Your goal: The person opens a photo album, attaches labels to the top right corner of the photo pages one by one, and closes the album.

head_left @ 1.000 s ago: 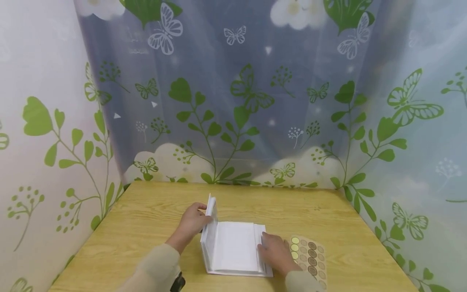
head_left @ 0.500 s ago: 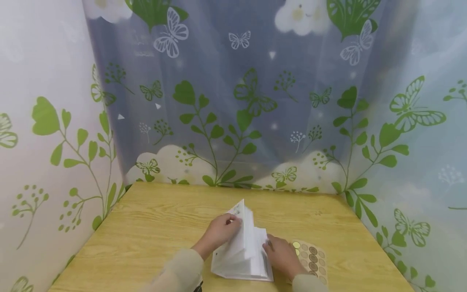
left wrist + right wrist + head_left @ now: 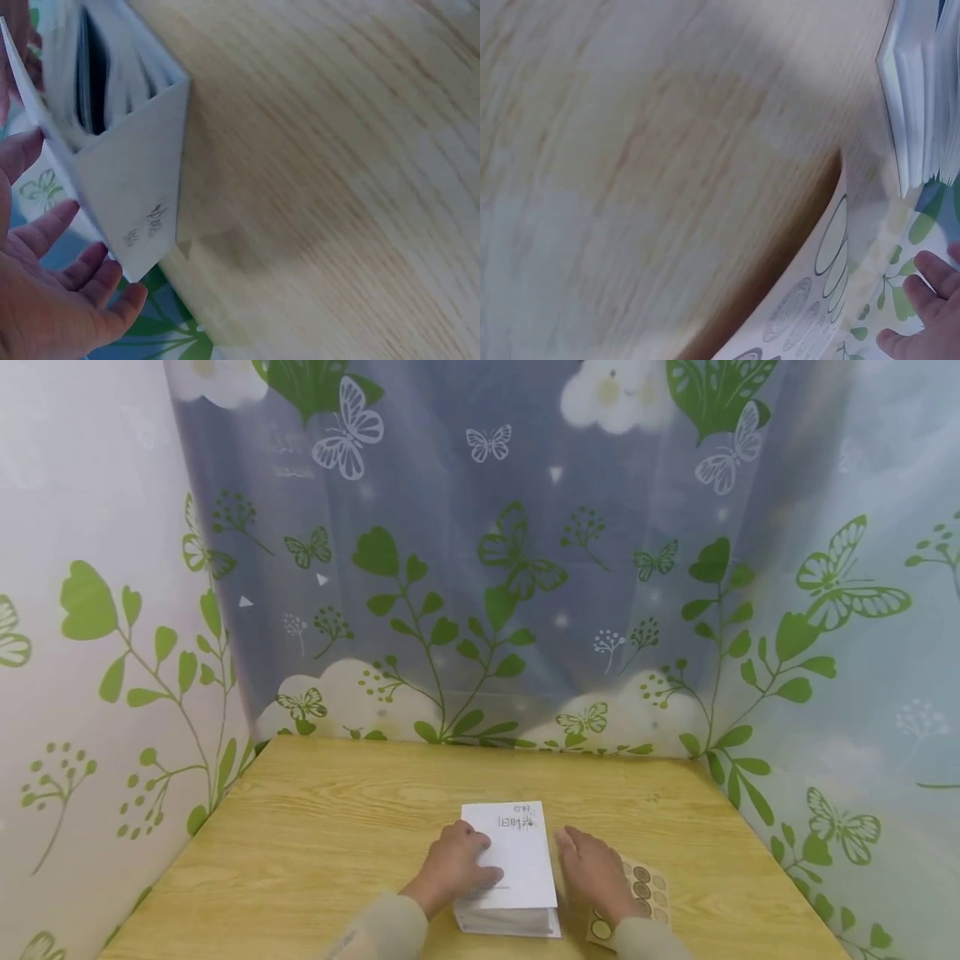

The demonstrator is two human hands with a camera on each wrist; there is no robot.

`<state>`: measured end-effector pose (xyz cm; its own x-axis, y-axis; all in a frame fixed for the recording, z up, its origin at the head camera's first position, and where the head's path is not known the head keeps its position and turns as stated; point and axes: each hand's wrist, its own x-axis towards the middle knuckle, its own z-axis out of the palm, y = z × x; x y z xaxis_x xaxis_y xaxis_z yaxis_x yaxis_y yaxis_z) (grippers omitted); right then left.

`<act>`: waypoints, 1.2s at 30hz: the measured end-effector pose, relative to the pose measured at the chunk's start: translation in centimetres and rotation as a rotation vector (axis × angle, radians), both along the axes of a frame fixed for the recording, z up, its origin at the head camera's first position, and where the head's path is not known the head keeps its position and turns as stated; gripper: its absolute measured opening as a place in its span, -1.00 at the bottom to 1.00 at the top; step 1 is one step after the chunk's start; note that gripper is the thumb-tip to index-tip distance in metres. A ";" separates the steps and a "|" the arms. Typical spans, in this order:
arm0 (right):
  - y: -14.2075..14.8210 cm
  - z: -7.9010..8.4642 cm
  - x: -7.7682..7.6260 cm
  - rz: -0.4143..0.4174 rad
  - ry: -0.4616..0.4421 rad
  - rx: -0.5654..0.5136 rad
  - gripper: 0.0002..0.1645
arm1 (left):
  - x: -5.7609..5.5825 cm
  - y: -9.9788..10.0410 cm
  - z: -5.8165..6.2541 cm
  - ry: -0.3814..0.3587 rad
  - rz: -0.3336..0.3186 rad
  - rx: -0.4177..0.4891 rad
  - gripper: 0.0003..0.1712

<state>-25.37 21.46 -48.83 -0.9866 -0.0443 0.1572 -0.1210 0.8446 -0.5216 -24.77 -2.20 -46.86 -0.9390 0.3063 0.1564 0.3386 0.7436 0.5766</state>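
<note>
A thick white book point(image 3: 521, 856) lies closed on the wooden table, dark printed characters near the far end of its cover. My left hand point(image 3: 453, 868) rests on the left part of that cover, fingers spread. In the left wrist view, the left fingertips point(image 3: 64, 217) touch the face of the cover, and the book's spine point(image 3: 139, 176) shows beside them. Just right of the book, my right hand point(image 3: 596, 872) holds nothing; its fingers are extended in the right wrist view. Under and beside that hand lies a beige sheet of round stickers point(image 3: 658, 889), partly covered by it.
The wood-grain table point(image 3: 337, 810) ends at the back against a hanging cloth point(image 3: 420, 635) printed with leaves and butterflies. Similar cloth walls close in the left and right sides. One edge of the sticker sheet point(image 3: 810, 292) curls up from the tabletop.
The book stood open with its cover and pages raised; my left hand has swung them rightward and down, so it is closed. My right hand has come off the page edge to the right.
</note>
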 end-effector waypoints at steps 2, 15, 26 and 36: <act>0.1 -0.2 -0.1 0.003 -0.016 0.014 -0.25 | 0.2 0.0 -0.2 0.035 0.001 -0.028 -0.42; 0.2 -1.7 0.0 -0.066 -0.052 0.141 -0.28 | 0.3 -0.6 -1.3 0.091 -0.028 -0.046 -0.44; 0.6 -1.4 0.4 -0.021 -0.018 0.122 -0.32 | -0.2 -3.1 -1.4 0.028 0.039 0.031 -0.42; 2.6 -0.6 -0.3 -0.010 0.002 0.150 -0.29 | -1.9 -7.8 -1.3 0.118 0.155 -0.118 -0.37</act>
